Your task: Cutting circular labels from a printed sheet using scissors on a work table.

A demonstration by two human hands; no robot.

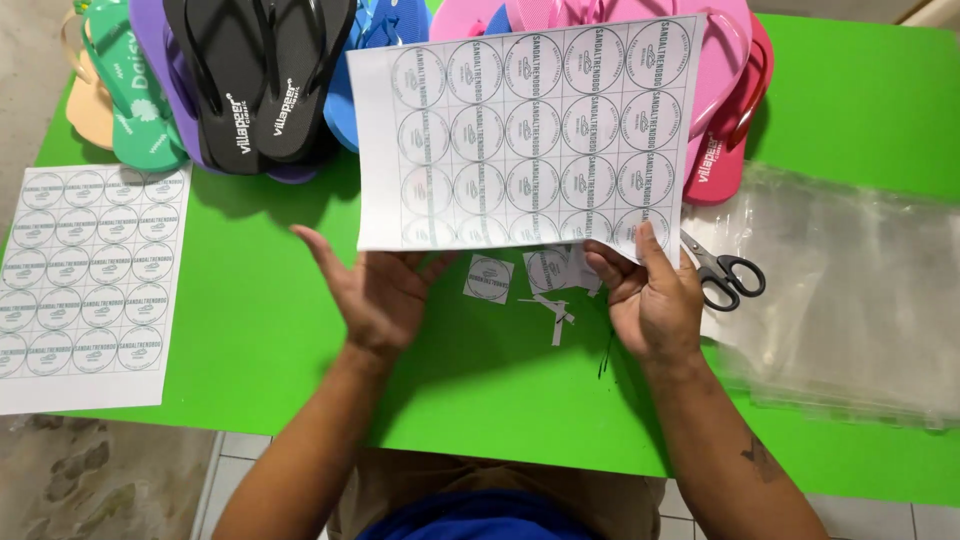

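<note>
A white sheet printed with rows of round labels (525,135) is held up over the green table (250,330). My right hand (655,295) pinches its lower right corner between thumb and fingers. My left hand (375,290) supports the lower left edge from underneath, palm up and fingers spread. Under the sheet, small cut-out label squares (488,277) and thin paper scraps (555,315) lie on the table between my hands.
Black-handled scissors (725,272) lie just right of my right hand. A second label sheet (85,285) lies at the table's left edge. Flip-flops in black (255,80), purple, green, blue and pink (725,110) line the far edge. Clear plastic bags (850,290) are stacked at right.
</note>
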